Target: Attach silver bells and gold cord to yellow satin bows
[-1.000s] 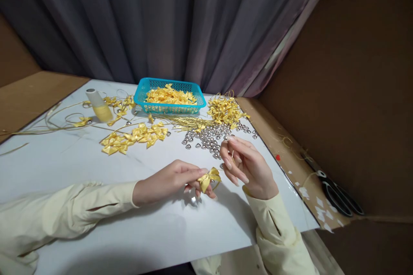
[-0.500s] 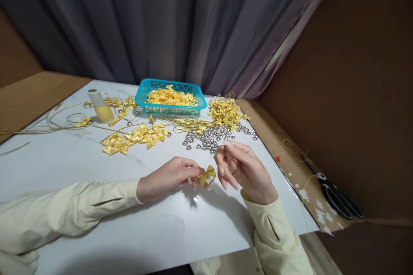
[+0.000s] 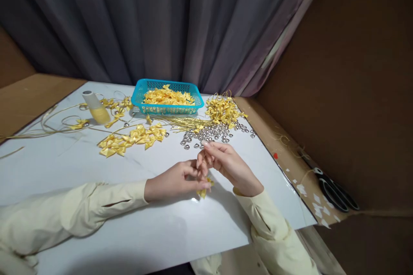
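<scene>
My left hand (image 3: 179,180) is closed on a small yellow ribbon bow (image 3: 202,192), which pokes out below its thumb and fingertips. Just above and to the right, my right hand (image 3: 226,163) has its fingers bent and pinched together close to the left fingertips; whatever lies between them is too small to make out. Beyond the hands lie many silver heart-shaped beads (image 3: 214,132). Behind these is a bundle of gold cords (image 3: 183,123). Loose yellow bows (image 3: 134,137) are spread on the white tabletop (image 3: 155,232) to the left.
A blue basket (image 3: 167,110) full of yellow bows stands at the back, with a heap of bows on cords (image 3: 223,109) beside it. Toward the left are a glue bottle (image 3: 97,108) and long gold cords (image 3: 38,131). Black scissors (image 3: 337,191) and paper scraps (image 3: 318,206) lie on the right.
My right hand has moved left, up to the left fingertips. The bow in my left hand has tipped downward and is partly covered by the thumb. The view has shifted slightly.
</scene>
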The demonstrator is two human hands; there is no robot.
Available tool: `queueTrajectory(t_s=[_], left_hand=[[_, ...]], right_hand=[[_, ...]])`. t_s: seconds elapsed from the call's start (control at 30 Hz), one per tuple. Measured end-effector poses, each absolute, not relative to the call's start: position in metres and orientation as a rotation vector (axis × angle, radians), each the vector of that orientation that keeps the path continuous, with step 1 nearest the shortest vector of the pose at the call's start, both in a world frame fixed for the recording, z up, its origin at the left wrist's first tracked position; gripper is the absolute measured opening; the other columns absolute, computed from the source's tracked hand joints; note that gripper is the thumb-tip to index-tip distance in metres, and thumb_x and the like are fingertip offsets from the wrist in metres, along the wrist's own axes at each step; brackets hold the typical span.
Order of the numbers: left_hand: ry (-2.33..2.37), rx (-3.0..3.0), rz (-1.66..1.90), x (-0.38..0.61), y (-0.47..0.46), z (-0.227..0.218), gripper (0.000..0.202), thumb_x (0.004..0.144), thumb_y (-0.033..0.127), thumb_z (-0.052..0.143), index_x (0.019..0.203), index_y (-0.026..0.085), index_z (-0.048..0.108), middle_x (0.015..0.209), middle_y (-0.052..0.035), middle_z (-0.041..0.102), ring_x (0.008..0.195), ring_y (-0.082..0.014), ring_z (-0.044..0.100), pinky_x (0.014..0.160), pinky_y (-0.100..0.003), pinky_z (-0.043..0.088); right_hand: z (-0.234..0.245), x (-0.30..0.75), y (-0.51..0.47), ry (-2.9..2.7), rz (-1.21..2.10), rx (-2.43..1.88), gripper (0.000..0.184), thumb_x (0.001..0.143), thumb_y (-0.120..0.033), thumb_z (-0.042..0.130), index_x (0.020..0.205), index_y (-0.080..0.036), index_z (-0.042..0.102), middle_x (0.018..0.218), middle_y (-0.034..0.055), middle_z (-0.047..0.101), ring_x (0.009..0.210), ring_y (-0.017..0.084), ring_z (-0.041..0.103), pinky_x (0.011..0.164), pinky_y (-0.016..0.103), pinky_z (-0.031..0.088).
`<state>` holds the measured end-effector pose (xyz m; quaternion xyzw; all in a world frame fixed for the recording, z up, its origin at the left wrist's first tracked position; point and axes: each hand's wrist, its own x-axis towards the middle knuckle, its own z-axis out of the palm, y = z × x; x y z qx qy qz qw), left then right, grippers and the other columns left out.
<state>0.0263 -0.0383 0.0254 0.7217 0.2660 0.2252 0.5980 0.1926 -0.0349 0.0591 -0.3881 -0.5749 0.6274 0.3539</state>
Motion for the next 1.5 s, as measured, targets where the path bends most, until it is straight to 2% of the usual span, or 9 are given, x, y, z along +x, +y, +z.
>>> queueTrajectory(t_s=[0.1, 0.2, 0.37, 0.5, 0.67, 0.83, 0.93, 1.03, 1.5], left_hand=[[0.640, 1.652, 0.551, 0.027, -0.038, 0.018, 0.023, 0.080, 0.036, 0.062, 0.073, 0.016, 0.072, 0.089, -0.0055, 0.058, 0.088, -0.0183, 0.054, 0.082, -0.030, 0.040], [0.670, 1.483, 0.509, 0.027, -0.037, 0.013, 0.026, 0.079, 0.037, 0.063, 0.076, 0.013, 0.073, 0.088, -0.0078, 0.063, 0.079, -0.0173, 0.057, 0.073, -0.029, 0.043], [0.768, 1.305, 0.480, 0.027, -0.036, 0.014, 0.032, 0.077, 0.039, 0.064, 0.085, 0.009, 0.073, 0.086, -0.0115, 0.071, 0.079, -0.0198, 0.061, 0.072, -0.030, 0.045], [0.788, 1.196, 0.532, 0.028, -0.035, 0.019, 0.031, 0.076, 0.038, 0.066, 0.083, 0.009, 0.073, 0.091, -0.0132, 0.072, 0.084, -0.0215, 0.064, 0.078, -0.033, 0.047], [0.818, 1.039, 0.552, 0.029, -0.034, 0.019, 0.031, 0.073, 0.037, 0.070, 0.085, 0.008, 0.073, 0.093, -0.0135, 0.073, 0.087, -0.0219, 0.064, 0.083, -0.033, 0.047], [0.819, 0.989, 0.574, 0.029, -0.034, 0.015, 0.029, 0.073, 0.036, 0.069, 0.086, 0.011, 0.073, 0.097, -0.0119, 0.072, 0.091, -0.0222, 0.063, 0.086, -0.034, 0.045], [0.810, 1.031, 0.589, 0.029, -0.034, 0.013, 0.030, 0.075, 0.038, 0.067, 0.088, 0.011, 0.073, 0.098, -0.0112, 0.071, 0.090, -0.0219, 0.062, 0.085, -0.034, 0.045], [0.796, 1.062, 0.599, 0.029, -0.034, 0.012, 0.031, 0.077, 0.039, 0.065, 0.092, 0.012, 0.072, 0.099, -0.0109, 0.070, 0.089, -0.0211, 0.061, 0.083, -0.033, 0.045], [0.736, 1.063, 0.588, 0.027, -0.033, 0.008, 0.032, 0.080, 0.035, 0.064, 0.103, 0.015, 0.071, 0.097, -0.0084, 0.070, 0.091, -0.0200, 0.058, 0.085, -0.033, 0.042]], right_hand=[[0.063, 0.219, -0.035, -1.900, 0.946, -1.468, 0.043, 0.087, -0.053, 0.047, 0.068, -0.015, 0.059, 0.066, 0.0047, 0.062, 0.064, 0.016, 0.058, 0.064, 0.029, 0.044], [0.064, 0.259, -0.050, -2.005, 0.241, -1.930, 0.042, 0.089, -0.051, 0.045, 0.073, -0.015, 0.060, 0.076, 0.0096, 0.065, 0.067, 0.020, 0.058, 0.062, 0.030, 0.039], [0.040, 0.282, -0.086, -2.096, -0.088, -2.405, 0.022, 0.085, -0.038, 0.056, 0.084, -0.017, 0.059, 0.083, 0.0088, 0.065, 0.077, 0.025, 0.061, 0.052, 0.028, 0.035], [0.017, 0.265, -0.092, -2.186, -0.264, -2.410, 0.012, 0.087, -0.013, 0.046, 0.084, -0.014, 0.058, 0.088, 0.0117, 0.062, 0.084, 0.026, 0.059, 0.055, 0.029, 0.037], [0.012, 0.277, -0.100, -2.113, -0.228, -2.394, 0.023, 0.084, -0.002, 0.036, 0.086, -0.012, 0.057, 0.082, 0.0122, 0.061, 0.068, 0.023, 0.058, 0.053, 0.030, 0.039], [0.020, 0.287, -0.133, -1.573, 0.540, -1.946, 0.029, 0.089, -0.026, 0.044, 0.112, -0.015, 0.058, 0.062, 0.0031, 0.061, 0.055, 0.018, 0.057, 0.053, 0.028, 0.046], [0.023, 0.262, -0.144, -1.399, 0.782, -1.704, 0.034, 0.081, -0.039, 0.060, 0.108, -0.019, 0.066, 0.081, 0.0058, 0.065, 0.069, 0.019, 0.060, 0.058, 0.026, 0.048], [0.024, 0.229, -0.141, -1.458, 0.798, -1.662, 0.031, 0.075, -0.038, 0.068, 0.099, -0.018, 0.071, 0.073, 0.0033, 0.060, 0.062, 0.016, 0.056, 0.055, 0.024, 0.045], [0.020, 0.180, -0.117, -1.759, 0.549, -1.657, 0.021, 0.088, -0.023, 0.049, 0.096, -0.014, 0.066, 0.064, 0.0032, 0.060, 0.053, 0.015, 0.049, 0.050, 0.024, 0.037]])
